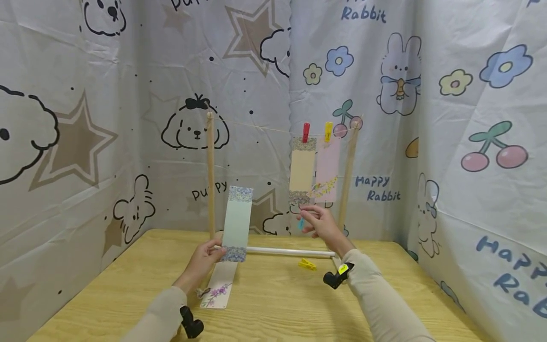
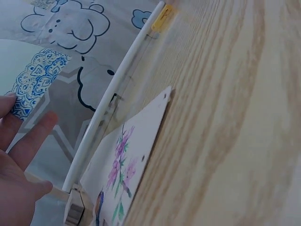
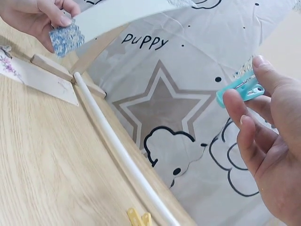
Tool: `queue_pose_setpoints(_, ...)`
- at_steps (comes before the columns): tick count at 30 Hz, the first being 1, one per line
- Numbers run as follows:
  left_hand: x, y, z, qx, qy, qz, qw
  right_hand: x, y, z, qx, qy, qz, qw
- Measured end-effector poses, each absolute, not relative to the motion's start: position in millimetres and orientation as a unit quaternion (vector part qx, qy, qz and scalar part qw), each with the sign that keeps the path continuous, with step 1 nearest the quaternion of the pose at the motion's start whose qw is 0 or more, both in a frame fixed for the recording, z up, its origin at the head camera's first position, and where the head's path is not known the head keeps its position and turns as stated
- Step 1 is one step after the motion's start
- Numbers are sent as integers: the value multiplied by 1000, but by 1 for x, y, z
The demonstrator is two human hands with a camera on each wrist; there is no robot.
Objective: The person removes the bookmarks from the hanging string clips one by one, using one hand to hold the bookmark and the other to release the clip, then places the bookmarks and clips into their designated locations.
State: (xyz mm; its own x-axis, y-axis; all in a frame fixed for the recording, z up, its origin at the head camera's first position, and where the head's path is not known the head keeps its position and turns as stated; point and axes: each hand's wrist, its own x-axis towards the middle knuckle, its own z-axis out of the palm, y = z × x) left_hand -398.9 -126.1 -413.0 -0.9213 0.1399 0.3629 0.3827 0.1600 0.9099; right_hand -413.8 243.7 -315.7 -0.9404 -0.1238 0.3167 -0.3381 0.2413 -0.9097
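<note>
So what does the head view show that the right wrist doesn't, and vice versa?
Only head: the red plastic clothespin and upright yellow clothespin on the thin string, and the pink floral card.

Only right wrist: the metal spring of the turquoise plastic clothespin, too small to tell in head.

Both: the right hand pinching that clothespin, the left hand holding the pale green lace-patterned card, the white rod, and another yellow clothespin on the wooden table.

smooth plastic clip (image 3: 233, 93), paper card (image 1: 237, 223)
</note>
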Motion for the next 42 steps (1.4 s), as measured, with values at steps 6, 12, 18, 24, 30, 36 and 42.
queue_pose_setpoints(6,-393,-131,-423,-156,-755,-629,98,-414,251,-324,136,-781,604,80)
queue_pose_setpoints(12,-391,-132,-428,-157,-751,-633,98,-413,258,-334,124,-776,613,82)
queue_pose_setpoints(18,-387,-129,-428,-168,-748,-635,96,-410,265,-346,109,-773,620,76)
queue_pose_setpoints(24,-380,-127,-426,-180,-748,-635,77,-409,272,-361,92,-753,648,74)
queue_pose_setpoints(30,-372,-131,-415,-186,-770,-607,64,-407,283,-377,54,-714,690,109)
queue_pose_setpoints(36,-363,-134,-407,-160,-787,-593,59,-404,292,-393,31,-670,730,129)
queue_pose_setpoints(42,-360,-133,-404,-150,-791,-590,60,-405,294,-403,27,-666,734,128)
